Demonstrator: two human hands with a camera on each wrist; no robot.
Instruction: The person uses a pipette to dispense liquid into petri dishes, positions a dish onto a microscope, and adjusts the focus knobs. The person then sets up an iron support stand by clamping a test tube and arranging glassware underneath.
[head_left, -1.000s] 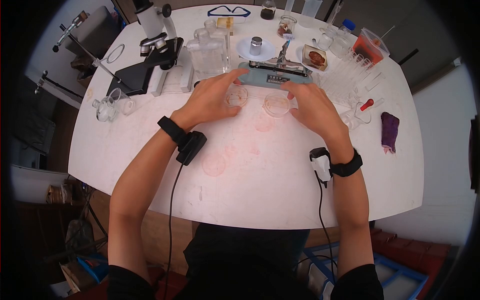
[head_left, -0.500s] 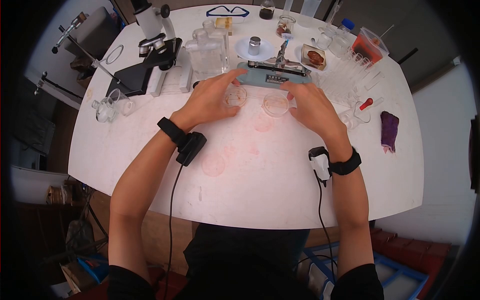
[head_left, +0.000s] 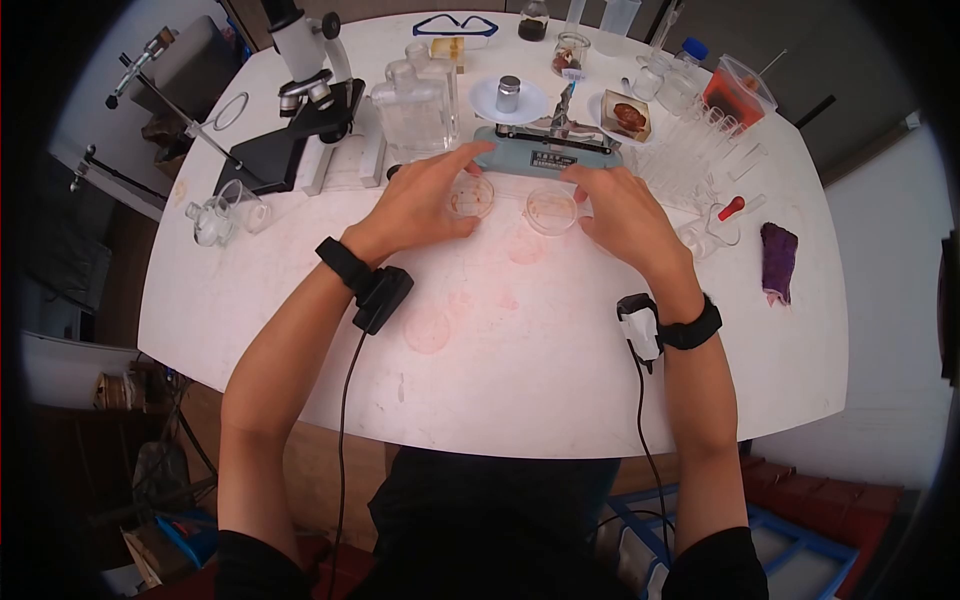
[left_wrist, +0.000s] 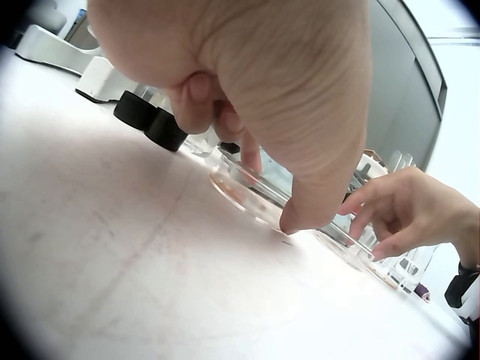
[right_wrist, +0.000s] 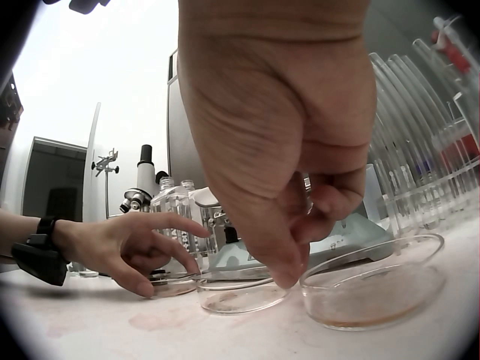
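Note:
Three clear petri dishes stand side by side on the table. My left hand (head_left: 420,200) curves round the left petri dish (head_left: 472,196), its thumb at the near side and fingertips at the far side; reddish bits show in the dish. My right hand (head_left: 625,205) is loosely curved at the right side of the middle petri dish (head_left: 551,211). In the right wrist view its thumb tip is low between the middle dish and the right petri dish (right_wrist: 375,300), with nothing visible between thumb and fingers. From the head view, the right dish is hidden under this hand.
Behind the dishes stands a grey-green balance (head_left: 545,155) with a metal weight (head_left: 509,94) on one pan. A microscope (head_left: 305,75) and clear bottles (head_left: 412,115) are left. Test tubes (head_left: 690,160), a dropper (head_left: 733,208) and a purple cloth-like piece (head_left: 778,262) lie right.

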